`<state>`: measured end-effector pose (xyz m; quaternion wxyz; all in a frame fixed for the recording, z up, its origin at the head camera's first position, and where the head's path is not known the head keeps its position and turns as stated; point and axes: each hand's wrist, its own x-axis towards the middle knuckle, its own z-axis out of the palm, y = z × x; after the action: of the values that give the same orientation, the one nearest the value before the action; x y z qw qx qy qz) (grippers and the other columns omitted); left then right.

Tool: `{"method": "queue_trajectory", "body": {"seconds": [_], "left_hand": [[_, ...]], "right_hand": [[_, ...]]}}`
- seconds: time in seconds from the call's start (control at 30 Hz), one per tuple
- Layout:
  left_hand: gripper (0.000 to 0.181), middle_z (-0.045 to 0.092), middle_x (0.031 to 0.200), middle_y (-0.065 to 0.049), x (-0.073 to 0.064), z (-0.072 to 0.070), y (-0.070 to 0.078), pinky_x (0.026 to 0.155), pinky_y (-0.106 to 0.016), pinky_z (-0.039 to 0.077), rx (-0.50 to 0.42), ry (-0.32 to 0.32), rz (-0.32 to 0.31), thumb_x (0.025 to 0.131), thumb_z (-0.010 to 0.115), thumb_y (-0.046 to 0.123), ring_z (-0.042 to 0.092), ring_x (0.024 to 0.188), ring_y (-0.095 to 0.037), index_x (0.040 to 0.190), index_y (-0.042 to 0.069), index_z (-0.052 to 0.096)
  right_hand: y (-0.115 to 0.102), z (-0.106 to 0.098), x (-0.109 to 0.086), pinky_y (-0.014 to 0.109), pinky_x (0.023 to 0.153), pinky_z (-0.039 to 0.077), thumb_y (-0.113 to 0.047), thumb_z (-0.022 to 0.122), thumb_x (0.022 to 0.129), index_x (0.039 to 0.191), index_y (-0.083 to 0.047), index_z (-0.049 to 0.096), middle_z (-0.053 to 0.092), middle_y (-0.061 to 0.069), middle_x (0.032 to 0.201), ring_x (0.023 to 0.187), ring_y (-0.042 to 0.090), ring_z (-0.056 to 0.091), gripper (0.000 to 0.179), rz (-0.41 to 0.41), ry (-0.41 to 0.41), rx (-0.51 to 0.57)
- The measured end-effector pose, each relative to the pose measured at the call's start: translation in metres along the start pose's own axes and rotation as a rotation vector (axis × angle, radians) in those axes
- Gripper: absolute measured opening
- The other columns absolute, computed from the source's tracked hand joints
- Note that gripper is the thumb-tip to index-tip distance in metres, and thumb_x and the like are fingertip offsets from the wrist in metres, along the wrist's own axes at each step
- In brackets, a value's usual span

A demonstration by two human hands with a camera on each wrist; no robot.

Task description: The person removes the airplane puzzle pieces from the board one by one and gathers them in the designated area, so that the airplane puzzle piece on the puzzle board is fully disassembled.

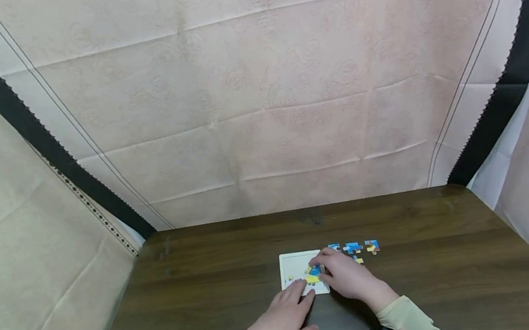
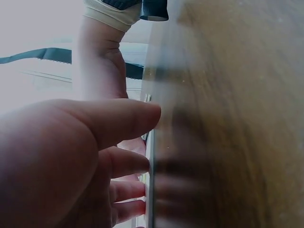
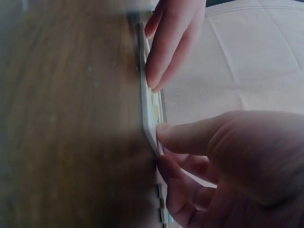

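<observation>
Broadly, the dark wooden table [image 1: 211, 287] carries everything, hung round with pale cloth. Near its front edge lies the white puzzle board [image 1: 292, 267], flat so pieces can seat in it. At its seven o'clock the left hand [image 1: 279, 325] rests with fingers straight, tips pressing the board's near edge, seemingly to steady it. At the board's three o'clock the right hand [image 1: 347, 277] curls its fingertips onto a blue and yellow piece [image 1: 314, 273] in the tray. Loose pieces [image 1: 354, 248] wait at one o'clock, within reach.
</observation>
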<state>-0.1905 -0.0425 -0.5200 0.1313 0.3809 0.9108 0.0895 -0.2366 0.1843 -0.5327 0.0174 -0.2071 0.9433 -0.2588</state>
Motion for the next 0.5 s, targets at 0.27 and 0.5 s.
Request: {"method": "queue_trajectory", "body": {"seconds": [0.27,0.5], "left_hand": [[0.064,0.031,0.173,-0.01,0.0001,-0.0021,0.0024,0.123,-0.049,0.035,-0.002,0.0,0.006,0.107,0.061,0.048,0.026,0.16,-0.03,0.16,0.013,0.052],[0.064,0.036,0.17,-0.009,0.0052,-0.003,0.0077,0.125,-0.043,0.033,0.032,0.031,0.062,0.108,0.061,0.045,0.03,0.158,-0.028,0.159,0.009,0.052]], "right_hand": [[0.0004,0.0005,-0.0006,0.038,0.073,0.053,-0.007,0.074,0.1,0.126,-0.011,0.076,0.065,0.007,0.121,0.082,0.014,0.055,0.026,0.017,-0.004,0.038],[0.0029,0.0009,0.0009,0.038,0.075,0.053,-0.007,0.075,0.1,0.126,-0.01,0.076,0.065,0.006,0.12,0.082,0.014,0.055,0.027,0.019,0.009,0.044]]}}
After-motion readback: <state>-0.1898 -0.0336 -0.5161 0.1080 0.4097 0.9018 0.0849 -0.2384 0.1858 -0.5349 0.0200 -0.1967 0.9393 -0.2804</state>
